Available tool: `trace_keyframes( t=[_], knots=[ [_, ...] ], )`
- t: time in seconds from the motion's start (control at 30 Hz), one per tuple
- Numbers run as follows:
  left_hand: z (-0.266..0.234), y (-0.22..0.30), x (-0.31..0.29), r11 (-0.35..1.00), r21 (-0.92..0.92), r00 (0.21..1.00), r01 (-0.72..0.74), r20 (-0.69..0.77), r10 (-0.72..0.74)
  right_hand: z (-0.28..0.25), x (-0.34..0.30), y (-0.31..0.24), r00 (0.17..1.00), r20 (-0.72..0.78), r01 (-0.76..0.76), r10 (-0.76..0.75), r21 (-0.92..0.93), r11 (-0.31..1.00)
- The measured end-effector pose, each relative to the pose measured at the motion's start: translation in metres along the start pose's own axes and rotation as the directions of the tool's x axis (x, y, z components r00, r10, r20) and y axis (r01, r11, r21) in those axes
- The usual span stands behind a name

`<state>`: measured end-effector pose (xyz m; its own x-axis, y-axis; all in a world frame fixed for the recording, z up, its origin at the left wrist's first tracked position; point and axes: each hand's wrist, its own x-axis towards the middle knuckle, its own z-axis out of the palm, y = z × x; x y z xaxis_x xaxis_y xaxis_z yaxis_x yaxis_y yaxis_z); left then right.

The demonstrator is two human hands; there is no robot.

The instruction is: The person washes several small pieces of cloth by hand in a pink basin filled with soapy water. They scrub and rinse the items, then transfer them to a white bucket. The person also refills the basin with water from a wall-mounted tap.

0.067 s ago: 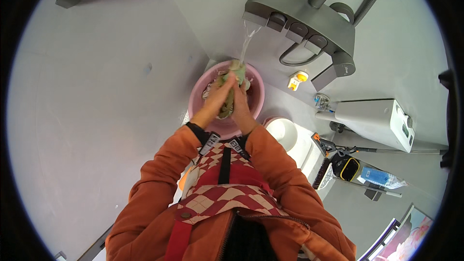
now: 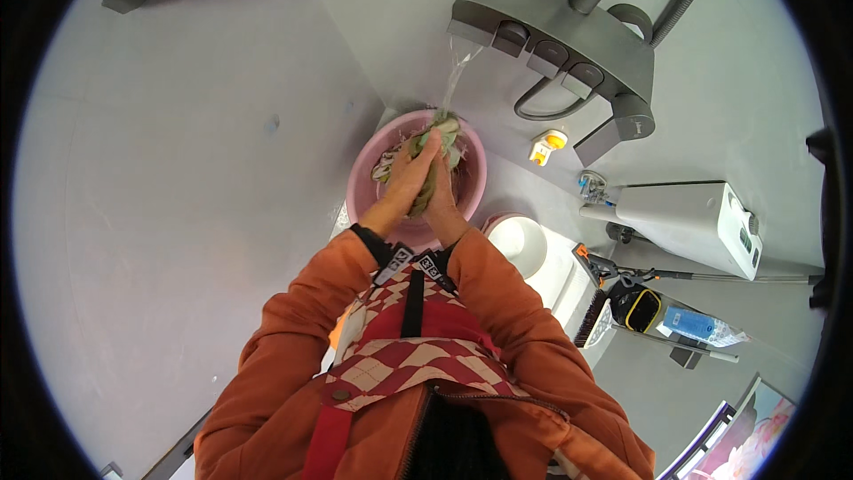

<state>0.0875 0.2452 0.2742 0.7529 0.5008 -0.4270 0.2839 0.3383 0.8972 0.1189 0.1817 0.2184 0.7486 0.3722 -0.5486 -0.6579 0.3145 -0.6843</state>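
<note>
A wet green cloth (image 2: pixel 448 132) is bunched between my two hands, over a round pink basin (image 2: pixel 358 180). My left hand (image 2: pixel 408 180) presses against its left side and my right hand (image 2: pixel 442 203) against its right, the palms facing each other. The fingers of both are closed round the cloth, and some fingertips are hidden. A stream of water (image 2: pixel 455 76) falls from the grey shower mixer (image 2: pixel 551 36) onto the cloth's far end. Other pale, patterned cloth (image 2: pixel 384 166) lies in the basin to the left of my hands.
To the right of the basin stands a white bucket (image 2: pixel 518 247). Beyond it are a white wall-side appliance (image 2: pixel 689 224), a broom (image 2: pixel 593 318) and a blue packet (image 2: pixel 689 324). A yellow and white fitting (image 2: pixel 548 148) sits on the wall under the mixer.
The far end of the green cloth has shifted slightly and spread toward the right under the water. Both hands stay pressed on it, having moved only a little.
</note>
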Motion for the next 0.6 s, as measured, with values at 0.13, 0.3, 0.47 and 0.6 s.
trace_keyframes(
  t=[0.13,0.3,0.47,0.6],
  knots=[
    [0.008,-0.005,0.001,0.976,0.213,0.996,0.043,-0.088,-0.025,-0.023,0.014,0.014,0.989,-0.077,0.058,-0.125,-0.575,0.816],
    [0.006,-0.004,0.007,0.966,0.259,0.999,-0.001,-0.031,0.009,-0.030,0.000,-0.016,0.931,0.173,0.330,-0.322,-0.778,0.536],
    [-0.001,0.015,0.024,0.999,0.033,1.000,0.025,-0.005,-0.025,-0.003,-0.006,-0.061,0.919,0.292,0.394,-0.266,-0.725,0.566],
    [-0.029,0.010,0.046,1.000,-0.002,0.999,0.020,0.048,-0.020,-0.020,-0.007,-0.070,0.957,0.290,0.193,0.012,-0.666,0.721]
  ],
)
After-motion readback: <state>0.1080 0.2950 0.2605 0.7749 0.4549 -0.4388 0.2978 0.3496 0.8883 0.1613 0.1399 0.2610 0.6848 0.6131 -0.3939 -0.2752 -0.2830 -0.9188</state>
